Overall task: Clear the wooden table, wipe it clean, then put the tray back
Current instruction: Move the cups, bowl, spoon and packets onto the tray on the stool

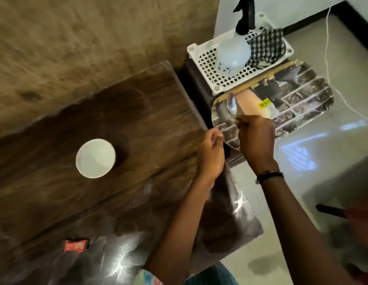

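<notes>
The dark wooden table point(100, 124) carries a white bowl point(95, 158) at its left middle and a small red sachet point(76, 245) near its front edge. Off its right end lies the tray point(298, 99), printed with a brick pattern and a yellow sticker. My right hand point(256, 138) grips a metal spoon point(232, 104) by the handle, its bowl pointing up over the tray's left part. My left hand point(212, 155) hovers at the table's right edge beside the tray, fingers loosely curled, holding nothing that I can see.
A white perforated rack point(210, 64) stands behind the tray with a white spray bottle point(233, 53) and a black-and-white checked cloth point(265, 45) on it. A white cord point(328, 48) hangs along the wall. Pale floor tiles point(323, 151) lie to the right.
</notes>
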Demonstrator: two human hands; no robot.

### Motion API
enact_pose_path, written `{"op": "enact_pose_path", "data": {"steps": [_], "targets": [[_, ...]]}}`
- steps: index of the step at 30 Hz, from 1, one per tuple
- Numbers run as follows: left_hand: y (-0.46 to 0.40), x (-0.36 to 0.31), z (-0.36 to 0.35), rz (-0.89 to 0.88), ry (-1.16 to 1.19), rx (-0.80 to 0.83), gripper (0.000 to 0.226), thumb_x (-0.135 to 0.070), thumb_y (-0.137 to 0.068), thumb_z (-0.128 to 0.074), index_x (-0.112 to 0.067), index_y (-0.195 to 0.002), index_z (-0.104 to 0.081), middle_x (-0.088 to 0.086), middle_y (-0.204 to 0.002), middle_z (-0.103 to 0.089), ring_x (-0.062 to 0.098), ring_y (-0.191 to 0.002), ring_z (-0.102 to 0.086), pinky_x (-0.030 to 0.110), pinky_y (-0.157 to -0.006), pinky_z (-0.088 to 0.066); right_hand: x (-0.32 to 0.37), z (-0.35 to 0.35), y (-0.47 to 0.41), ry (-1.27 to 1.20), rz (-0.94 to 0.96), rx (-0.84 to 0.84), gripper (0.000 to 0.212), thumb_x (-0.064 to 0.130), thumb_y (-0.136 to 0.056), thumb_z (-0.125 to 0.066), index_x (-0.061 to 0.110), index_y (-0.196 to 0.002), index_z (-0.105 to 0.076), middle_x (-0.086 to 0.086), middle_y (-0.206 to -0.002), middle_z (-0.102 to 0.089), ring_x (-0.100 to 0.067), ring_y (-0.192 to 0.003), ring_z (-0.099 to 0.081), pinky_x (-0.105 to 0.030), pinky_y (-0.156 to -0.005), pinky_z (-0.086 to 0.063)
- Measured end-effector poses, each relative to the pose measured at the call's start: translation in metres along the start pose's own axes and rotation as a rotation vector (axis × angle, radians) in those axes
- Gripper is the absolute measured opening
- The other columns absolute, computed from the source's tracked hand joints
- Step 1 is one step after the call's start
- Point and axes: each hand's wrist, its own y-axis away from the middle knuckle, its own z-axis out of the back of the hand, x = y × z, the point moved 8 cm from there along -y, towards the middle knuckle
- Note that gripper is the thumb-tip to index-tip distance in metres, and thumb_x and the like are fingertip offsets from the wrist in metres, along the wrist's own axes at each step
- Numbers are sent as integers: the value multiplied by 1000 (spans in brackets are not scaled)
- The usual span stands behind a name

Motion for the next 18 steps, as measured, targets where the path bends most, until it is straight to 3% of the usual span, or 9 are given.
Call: {"op": "enact_pose_path", "data": {"steps": [4,8,10,14,18], "targets": [[-19,-2,-21,14,-38,-7,38,-22,-99,-40,-22,-137,-41,0,-141,-46,8,-117,-45,25,-93,-39,-15,-23,-35,112,-33,63,24,3,-90,-52,9,-102,-72,-22,-94,-69,-42,-88,-63,-36,-69,-47],[-26,-2,-25,20,-77,-47,40,-22,-99,-41,-24,-138,-40,-1,-143,-43,6,-117,-43,23,-90,-37,-16,-36,-38,151,-48,109,23,2,-92,-51,2,-109,-67,-23,-104,-65,-42,-96,-60,-37,-74,-45],[-27,-3,-24,14,-85,-61,39,-21,-98,-41,-24,-138,-40,-1,-142,-43,-1,-108,-44,18,-86,-38,-16,-39,-37,185,-29,96,22,1,-93,-49,0,-108,-65,-22,-106,-63,-40,-97,-60,-35,-71,-42],[-26,-4,-23,15,-101,-72,39,-20,-98,-42,-25,-137,-40,-2,-140,-45,-21,-79,-39,-4,-63,-35,-20,-42,-34,235,-29,92,20,8,-94,-51,2,-105,-66,-17,-106,-62,-34,-95,-59,-28,-67,-31],[-26,-7,-21,18,-98,-70,39,-19,-98,-42,-24,-137,-41,-3,-141,-45,-16,-83,-43,-3,-63,-37,-20,-43,-36,216,-20,99,23,15,-95,-53,2,-109,-66,-17,-107,-62,-35,-94,-59,-28,-68,-32]]}}
